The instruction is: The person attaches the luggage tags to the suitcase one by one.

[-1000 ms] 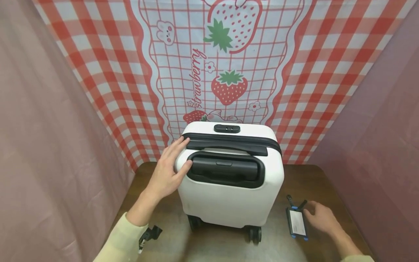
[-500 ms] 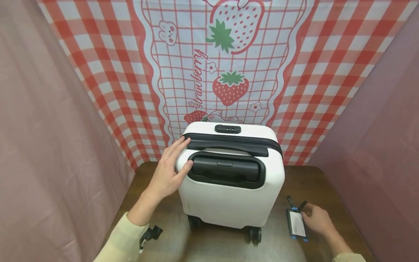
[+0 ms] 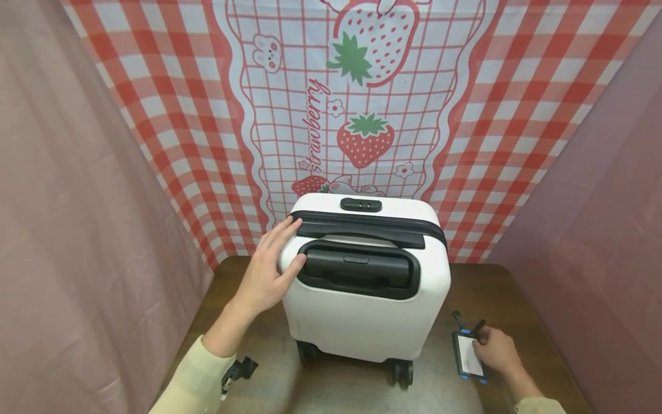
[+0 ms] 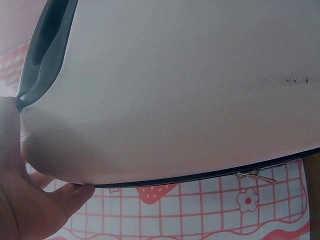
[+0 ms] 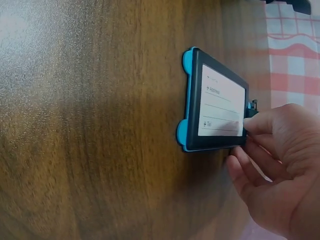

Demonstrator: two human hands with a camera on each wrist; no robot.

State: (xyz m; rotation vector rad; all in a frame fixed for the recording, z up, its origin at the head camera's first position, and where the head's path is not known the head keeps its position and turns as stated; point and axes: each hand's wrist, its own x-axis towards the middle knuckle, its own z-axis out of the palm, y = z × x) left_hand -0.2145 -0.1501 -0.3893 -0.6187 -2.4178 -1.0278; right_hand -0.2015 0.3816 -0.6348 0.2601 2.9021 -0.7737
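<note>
While the left hand [image 3: 266, 276] lies over the left corner of the suitcase [image 3: 357, 325], its fingers extended along the top and its thumb by the front recess, the right hand [image 3: 497, 348] pinches the far right corner of the luggage tag [image 3: 469, 357]. That tag is on the right of the table [image 3: 483, 287], just beside the suitcase, card side up; whether its pinched corner is raised off the wood, I cannot tell.

The step in hand looks like getting a secure grip on the tag. To do it well, the thumb should press the firm frame rather than slide over the card, with the fingertips well under the edge, and the strap free of the knuckles so it does not snag. Light, even pressure from the left hand should be enough, since the suitcase stands upright on wheels and could roll if pushed.

Counted up: one suitcase, with one lock [image 3: 361, 204], one carry handle [image 3: 357, 229], one pull handle [image 3: 357, 270] and two wheels [image 3: 402, 372] showing at the near side; one luggage tag; and one small black item [image 3: 242, 368] at the near left by the sleeve [image 3: 196, 374], too unclear to name.
</note>
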